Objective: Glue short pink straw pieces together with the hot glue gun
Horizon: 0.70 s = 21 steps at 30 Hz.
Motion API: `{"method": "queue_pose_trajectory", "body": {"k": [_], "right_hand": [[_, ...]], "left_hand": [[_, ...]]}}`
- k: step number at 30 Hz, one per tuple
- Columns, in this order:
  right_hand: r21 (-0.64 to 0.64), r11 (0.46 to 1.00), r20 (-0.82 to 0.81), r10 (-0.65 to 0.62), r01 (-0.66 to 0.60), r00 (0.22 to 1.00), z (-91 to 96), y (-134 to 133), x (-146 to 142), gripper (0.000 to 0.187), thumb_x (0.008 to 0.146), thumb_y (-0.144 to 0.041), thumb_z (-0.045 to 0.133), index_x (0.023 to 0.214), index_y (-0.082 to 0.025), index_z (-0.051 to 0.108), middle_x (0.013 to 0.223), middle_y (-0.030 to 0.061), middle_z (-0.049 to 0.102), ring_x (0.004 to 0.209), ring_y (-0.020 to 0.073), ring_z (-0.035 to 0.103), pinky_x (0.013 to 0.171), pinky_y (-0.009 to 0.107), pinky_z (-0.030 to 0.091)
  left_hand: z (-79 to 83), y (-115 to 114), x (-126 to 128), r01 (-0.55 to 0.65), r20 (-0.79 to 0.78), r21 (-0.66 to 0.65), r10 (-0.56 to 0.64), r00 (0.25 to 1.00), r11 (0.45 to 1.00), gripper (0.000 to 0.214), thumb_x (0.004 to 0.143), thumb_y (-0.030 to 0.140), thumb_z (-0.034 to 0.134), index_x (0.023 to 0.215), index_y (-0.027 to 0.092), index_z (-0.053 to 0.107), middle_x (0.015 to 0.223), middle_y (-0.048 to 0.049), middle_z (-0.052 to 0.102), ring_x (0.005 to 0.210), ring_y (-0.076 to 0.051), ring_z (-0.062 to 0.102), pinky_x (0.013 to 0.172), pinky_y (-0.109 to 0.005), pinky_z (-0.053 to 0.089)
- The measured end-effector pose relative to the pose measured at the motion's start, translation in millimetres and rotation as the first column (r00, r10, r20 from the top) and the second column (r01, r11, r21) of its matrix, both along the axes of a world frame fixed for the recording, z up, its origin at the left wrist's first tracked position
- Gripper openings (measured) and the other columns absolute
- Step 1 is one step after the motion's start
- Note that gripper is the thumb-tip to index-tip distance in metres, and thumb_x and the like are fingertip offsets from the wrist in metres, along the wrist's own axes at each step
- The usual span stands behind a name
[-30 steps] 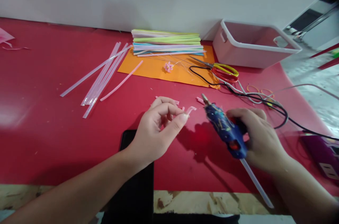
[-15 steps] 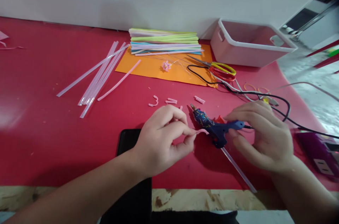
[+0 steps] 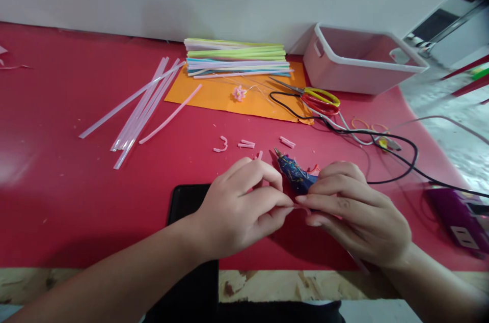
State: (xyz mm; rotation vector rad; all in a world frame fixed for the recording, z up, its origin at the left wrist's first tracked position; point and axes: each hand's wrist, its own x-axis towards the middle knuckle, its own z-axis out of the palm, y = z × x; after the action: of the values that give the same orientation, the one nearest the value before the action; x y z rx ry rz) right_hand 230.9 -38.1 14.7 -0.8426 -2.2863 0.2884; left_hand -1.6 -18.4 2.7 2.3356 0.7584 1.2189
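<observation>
My left hand (image 3: 244, 206) pinches a short piece of pink pipe cleaner (image 3: 303, 208) between thumb and fingertips. At the other end of that piece, the thumb and forefinger of my right hand (image 3: 355, 211) close around it. Under and behind my right hand lies a dark blue glue gun (image 3: 294, 172), its nozzle pointing up and left; the handle is hidden. More short pink pieces (image 3: 246, 144) lie beyond my hands, one of them bent (image 3: 221, 144). Farther back, a small pink flower (image 3: 239, 93) rests on an orange sheet (image 3: 214, 96).
Glue sticks (image 3: 143, 106) and a longer pink pipe cleaner (image 3: 171, 115) lie at left. Coloured pipe cleaners (image 3: 237, 58) are stacked by the wall. Scissors (image 3: 321, 101), black cable (image 3: 414, 152), a pink bin (image 3: 344, 73) and a purple power strip (image 3: 454, 218) occupy the right. A black phone-like slab (image 3: 187, 200) is near me.
My right hand has left the glue gun's handle and moved left and down to the pink piece. My left hand has shifted slightly right and down, still holding it.
</observation>
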Motion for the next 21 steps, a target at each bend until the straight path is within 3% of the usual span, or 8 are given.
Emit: {"method": "queue_pose_trajectory", "body": {"k": [5, 15, 21], "right_hand": [[0.016, 1.000, 0.002, -0.012, 0.012, 1.000, 0.3, 0.1, -1.6, 0.015, 0.087, -0.031, 0.071, 0.099, -0.021, 0.072, 0.077, 0.0019, 0.068, 0.079, 0.0174, 0.059, 0.074, 0.036, 0.048], [0.031, 0.999, -0.005, -0.008, 0.008, 1.000, 0.6, -0.7, -3.0, 0.013, 0.085, -0.026, 0.074, 0.095, -0.018, 0.073, 0.075, 0.0034, 0.069, 0.079, 0.0187, 0.058, 0.075, 0.037, 0.045], [0.035, 0.999, -0.014, -0.035, 0.035, 0.999, 0.8, -0.8, -4.4, 0.012, 0.085, -0.029, 0.074, 0.095, -0.021, 0.073, 0.074, 0.0018, 0.069, 0.077, 0.0181, 0.059, 0.073, 0.036, 0.046]], "left_hand": [[1.0, 0.3, 0.3, 0.025, -0.013, 0.000, -0.025, 1.000, 1.000, 0.005, 0.089, 0.017, 0.067, 0.087, 0.017, 0.071, 0.090, -0.0045, 0.064, 0.081, -0.014, 0.059, 0.076, -0.027, 0.051], [0.0, 0.5, 1.0, 0.038, -0.014, -0.016, -0.038, 0.999, 0.999, 0.005, 0.088, 0.016, 0.067, 0.086, 0.016, 0.071, 0.090, -0.0045, 0.063, 0.082, -0.015, 0.058, 0.076, -0.027, 0.050], [0.3, 0.1, 2.0, 0.034, -0.015, -0.025, -0.035, 0.999, 0.999, 0.006, 0.089, 0.017, 0.066, 0.085, 0.017, 0.070, 0.089, -0.0042, 0.063, 0.080, -0.014, 0.058, 0.076, -0.028, 0.051]]}}
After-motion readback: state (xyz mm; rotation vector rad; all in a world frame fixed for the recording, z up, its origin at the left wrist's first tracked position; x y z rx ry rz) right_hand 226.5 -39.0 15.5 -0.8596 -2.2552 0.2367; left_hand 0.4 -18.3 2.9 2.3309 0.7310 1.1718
